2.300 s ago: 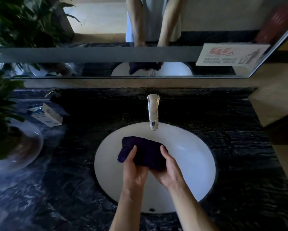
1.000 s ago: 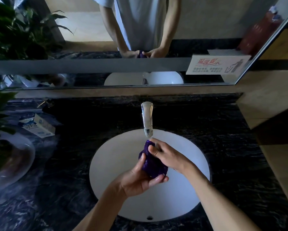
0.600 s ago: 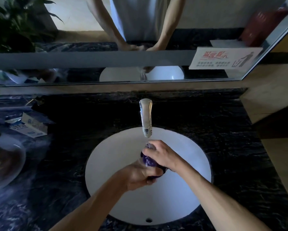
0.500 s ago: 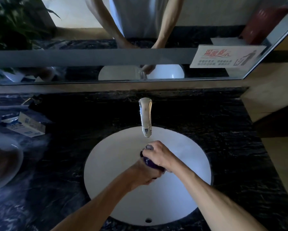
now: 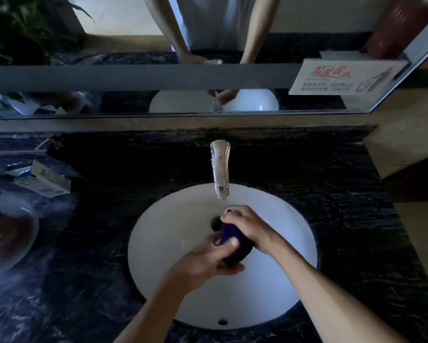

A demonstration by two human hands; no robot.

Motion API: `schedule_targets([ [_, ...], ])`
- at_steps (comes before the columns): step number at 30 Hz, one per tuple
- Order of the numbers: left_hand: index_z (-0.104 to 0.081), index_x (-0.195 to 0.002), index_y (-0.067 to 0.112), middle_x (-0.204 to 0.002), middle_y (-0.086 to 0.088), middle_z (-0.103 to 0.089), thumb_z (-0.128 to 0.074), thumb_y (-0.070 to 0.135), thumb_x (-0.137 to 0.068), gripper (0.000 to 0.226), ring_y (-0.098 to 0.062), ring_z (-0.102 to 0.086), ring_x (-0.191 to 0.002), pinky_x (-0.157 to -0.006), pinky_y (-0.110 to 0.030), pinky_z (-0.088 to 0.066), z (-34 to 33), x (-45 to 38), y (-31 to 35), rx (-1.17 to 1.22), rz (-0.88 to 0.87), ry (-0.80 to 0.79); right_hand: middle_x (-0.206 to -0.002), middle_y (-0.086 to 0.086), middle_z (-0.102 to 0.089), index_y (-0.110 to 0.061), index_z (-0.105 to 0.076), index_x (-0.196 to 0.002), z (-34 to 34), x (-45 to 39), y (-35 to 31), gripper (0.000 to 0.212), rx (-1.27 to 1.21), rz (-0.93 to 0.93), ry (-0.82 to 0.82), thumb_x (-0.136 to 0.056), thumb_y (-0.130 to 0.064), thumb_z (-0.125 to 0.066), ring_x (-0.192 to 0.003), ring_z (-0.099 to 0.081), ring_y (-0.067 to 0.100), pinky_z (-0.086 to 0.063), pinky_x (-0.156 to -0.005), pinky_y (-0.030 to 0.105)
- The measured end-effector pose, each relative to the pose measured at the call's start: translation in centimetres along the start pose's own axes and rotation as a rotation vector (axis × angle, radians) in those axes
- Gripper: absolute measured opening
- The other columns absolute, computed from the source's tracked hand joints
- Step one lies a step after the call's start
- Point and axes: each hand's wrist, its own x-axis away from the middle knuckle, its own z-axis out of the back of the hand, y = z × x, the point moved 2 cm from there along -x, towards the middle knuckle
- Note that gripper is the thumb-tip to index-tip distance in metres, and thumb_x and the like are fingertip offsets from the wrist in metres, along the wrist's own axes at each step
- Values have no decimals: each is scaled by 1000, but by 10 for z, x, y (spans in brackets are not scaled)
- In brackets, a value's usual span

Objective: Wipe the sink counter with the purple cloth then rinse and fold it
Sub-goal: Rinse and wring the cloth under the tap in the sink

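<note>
The purple cloth (image 5: 233, 240) is bunched into a tight wad over the white oval sink (image 5: 173, 229), just below the chrome faucet (image 5: 219, 169). My left hand (image 5: 205, 258) grips its lower end from the left, thumb on top. My right hand (image 5: 247, 225) is closed around its upper end from the right. Most of the cloth is hidden inside both fists. The dark drain (image 5: 215, 222) shows just left of my right hand.
Black marble counter (image 5: 344, 219) surrounds the sink. A small white and blue carton (image 5: 47, 183) lies at the back left, near a glass bowl (image 5: 7, 238) with a plant. A mirror with a sign (image 5: 341, 78) runs along the back wall.
The cloth went from a loose bundle to a tight wad squeezed between both hands. My hands have dropped slightly lower in the basin, away from the faucet tip.
</note>
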Motion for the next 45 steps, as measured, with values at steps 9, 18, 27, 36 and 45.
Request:
schedule_targets([
  [9,-74,-93,12,-89,-9,-66,-99,25,-56,46,-18,-63,-75,-64,-24,-53,-18,23,34,108,-14,-116,-54,-3,-39,-4,-50,-69,-5,23,-48,29,227,233,-99,-89,-21,-61,-54,-34,12,-27,-53,27],
  [18,-43,-62,18,-55,2,-43,-56,4,-83,28,-6,-37,-42,-35,-13,-22,-16,-13,4,-876,30,361,-59,1,-20,-23,-22,-56,-34,3,-1,37,180,-122,113,-69,-8,-53,-59,-17,20,-14,-56,45],
  [27,-64,-74,18,-69,-1,-64,-64,24,-82,10,-15,-54,-61,-50,-21,-35,-6,-15,-12,-836,17,344,-68,3,-54,-15,-45,-59,-37,-3,20,25,261,-345,271,-81,-10,-53,-70,-50,31,-34,-56,30],
  [36,-54,-129,24,-116,3,-68,-77,44,-78,60,-4,-70,-97,-78,-21,-57,11,25,-1,-201,-307,415,-66,7,-60,-10,-65,-78,-30,10,-9,29,-204,-302,380,-95,-29,-51,-55,-56,24,-41,-43,21],
  [45,-61,-119,-3,-108,-25,-74,-62,27,-98,36,-39,-74,-95,-74,-46,-62,14,45,-3,376,-233,468,-75,21,-59,1,-53,-83,-63,42,-4,59,-262,-16,460,-105,-52,-40,-76,-62,40,-57,-72,44],
])
